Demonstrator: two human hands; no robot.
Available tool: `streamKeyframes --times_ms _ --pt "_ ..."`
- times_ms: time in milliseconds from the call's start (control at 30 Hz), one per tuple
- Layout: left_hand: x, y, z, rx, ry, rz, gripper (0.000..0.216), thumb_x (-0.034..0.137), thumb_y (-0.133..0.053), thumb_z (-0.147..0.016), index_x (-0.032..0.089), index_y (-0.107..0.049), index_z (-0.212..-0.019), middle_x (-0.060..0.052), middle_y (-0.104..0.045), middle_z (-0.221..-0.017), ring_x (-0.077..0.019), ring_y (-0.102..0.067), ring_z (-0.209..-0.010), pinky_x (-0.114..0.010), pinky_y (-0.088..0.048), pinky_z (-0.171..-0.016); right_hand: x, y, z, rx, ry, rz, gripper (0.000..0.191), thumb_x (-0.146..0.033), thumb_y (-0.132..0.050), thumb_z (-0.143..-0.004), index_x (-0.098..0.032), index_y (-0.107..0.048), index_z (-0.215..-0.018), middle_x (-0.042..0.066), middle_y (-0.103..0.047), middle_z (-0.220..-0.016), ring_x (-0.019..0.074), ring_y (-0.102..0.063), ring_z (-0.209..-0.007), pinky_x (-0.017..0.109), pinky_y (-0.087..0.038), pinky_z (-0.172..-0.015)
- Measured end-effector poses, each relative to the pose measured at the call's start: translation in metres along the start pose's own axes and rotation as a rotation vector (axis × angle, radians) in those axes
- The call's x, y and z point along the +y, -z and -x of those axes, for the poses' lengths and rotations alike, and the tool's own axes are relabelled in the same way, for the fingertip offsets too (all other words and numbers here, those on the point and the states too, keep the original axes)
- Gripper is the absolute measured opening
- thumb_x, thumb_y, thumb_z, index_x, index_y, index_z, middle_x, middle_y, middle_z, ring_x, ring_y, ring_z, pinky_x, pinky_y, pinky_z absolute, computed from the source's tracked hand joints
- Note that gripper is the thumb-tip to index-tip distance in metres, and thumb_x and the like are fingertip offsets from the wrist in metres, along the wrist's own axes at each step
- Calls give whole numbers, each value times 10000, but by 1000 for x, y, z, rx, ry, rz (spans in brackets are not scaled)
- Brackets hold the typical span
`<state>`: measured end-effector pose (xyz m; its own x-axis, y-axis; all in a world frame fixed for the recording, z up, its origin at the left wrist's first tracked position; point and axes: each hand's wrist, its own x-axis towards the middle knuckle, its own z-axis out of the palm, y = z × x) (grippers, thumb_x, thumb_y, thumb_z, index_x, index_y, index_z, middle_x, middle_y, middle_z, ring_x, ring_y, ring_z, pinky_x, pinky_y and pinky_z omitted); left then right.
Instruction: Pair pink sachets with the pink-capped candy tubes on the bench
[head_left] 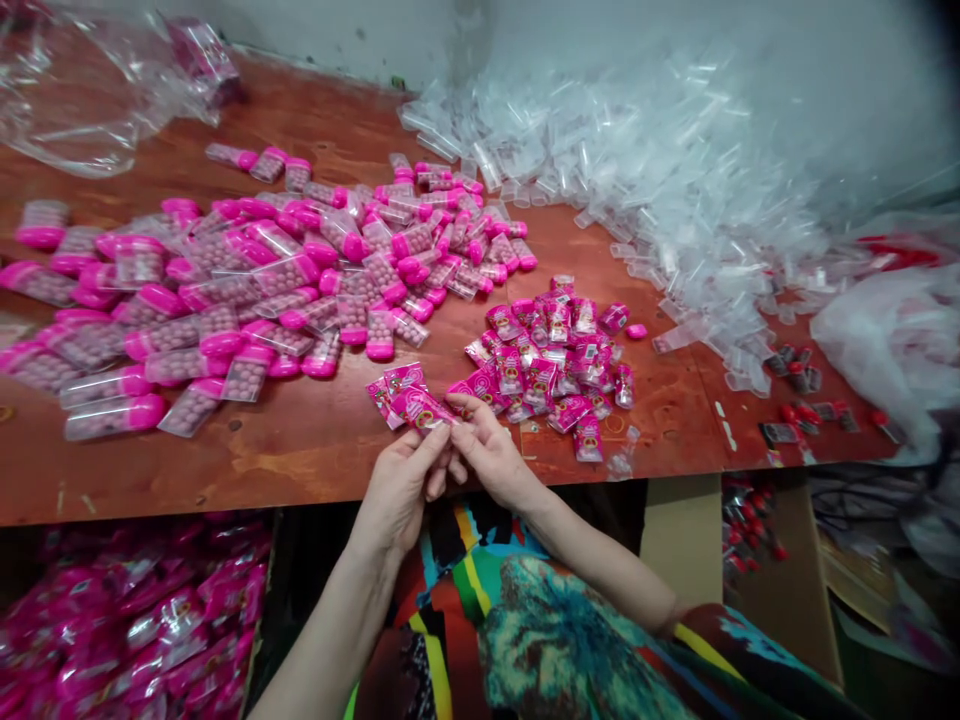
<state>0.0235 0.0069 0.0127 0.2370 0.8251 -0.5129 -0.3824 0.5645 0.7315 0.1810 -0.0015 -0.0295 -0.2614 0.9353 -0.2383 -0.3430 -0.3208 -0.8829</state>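
Close to the table's front edge, my left hand (409,480) and my right hand (491,450) meet with thumbs and fingertips closed on a flat pink printed packet (421,408). The fingers cover its lower part. More packets of the same kind (386,392) show just beyond my left hand; whether I grip these too, I cannot tell. Past my right hand lies a heap of small filled pink packets (551,365). To the left, clear tubes with pink caps (300,265), full of small pinkish balls, are piled up.
Empty clear plastic tubes (637,160) form a big mound at the back right. A white plastic bag (892,330) and small red-capped pieces (817,412) sit at the right. Below the brown tabletop (285,470), pink packets (142,620) fill the lower left, and a cardboard box (679,530) stands right.
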Motion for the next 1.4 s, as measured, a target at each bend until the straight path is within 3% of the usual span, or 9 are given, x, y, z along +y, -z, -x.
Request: streamKeyframes --times_ms 167,367,500,600,767,867,1100,1233,1400 --pt "0 0 -1 78 -87 59 645 686 -1157 -756 233 -698 -779 48 -576 -521 -73 -399 -411 -235 -349 -465 4 2 0 -35 -13 36 821 -807 -891 -1076 -289 -493 -1573 -100 -688 -819 125 -582 -542 238 -431 -553" --pt "-3 -7 5 76 -64 24 616 639 -1162 -747 225 -710 -806 52 -623 -564 -59 -392 -394 -230 -296 -449 -9 12 3 -52 29 161 709 -772 -845 -1123 -297 -536 -1549 -85 -692 -823 139 -600 -565 259 -466 -566" --pt "-4 3 11 196 -81 13 589 630 -1150 -751 193 -852 -1009 -69 -875 -843 -49 -393 -411 -243 -246 -441 -49 36 19 277 274 498 623 -638 -770 -1212 -307 -587 -1707 -20 -715 -879 202 -623 -651 324 -493 -593" --pt "-4 17 9 317 -136 21 606 656 -1139 -725 171 -851 -944 -92 -885 -830 -45 -393 -405 -229 -241 -434 -69 38 18 453 380 910 667 -550 -724 -1247 -267 -584 -1835 9 -698 -846 236 -599 -661 353 -510 -624" --pt "-3 29 -2 364 -207 44 507 600 -1090 -838 172 -833 -931 -46 -822 -745 -45 -407 -404 -210 -249 -422 -55 -17 -23 29 104 1556 634 -294 -673 -1226 -272 -627 -1859 191 -833 -1342 294 -803 -905 373 -633 -719" --pt "1 29 -8 357 -184 59 449 547 -1075 -889 182 -814 -911 -24 -789 -718 -56 -409 -391 -227 -252 -410 -45 -44 -45 -109 -28 1739 626 -140 -563 -1229 -245 -645 -1840 217 -801 -1409 314 -849 -1035 377 -668 -764" --pt "5 32 -13 342 -143 111 448 477 -1149 -859 172 -822 -870 -37 -775 -706 -76 -453 -401 -244 -213 -425 -31 -28 -45 -97 195 1745 319 -198 -606 -1269 -224 -878 -1433 141 -812 -1204 264 -787 -1007 318 -545 -750" --pt "5 36 -14 338 -92 120 595 639 -1139 -856 200 -739 -816 -23 -732 -640 -98 -492 -395 -243 -238 -423 -13 -14 -47 -38 356 1659 281 -202 -622 -1265 -215 -873 -1137 112 -799 -1131 231 -733 -962 303 -500 -755" --pt "12 30 -14 380 -42 60 636 678 -1128 -842 188 -730 -760 -15 -703 -599 -99 -496 -361 -236 -249 -380 0 -10 -49 -97 417 1560 245 -248 -661 -1269 -202 -873 -1155 120 -806 -1205 227 -756 -972 305 -516 -737"
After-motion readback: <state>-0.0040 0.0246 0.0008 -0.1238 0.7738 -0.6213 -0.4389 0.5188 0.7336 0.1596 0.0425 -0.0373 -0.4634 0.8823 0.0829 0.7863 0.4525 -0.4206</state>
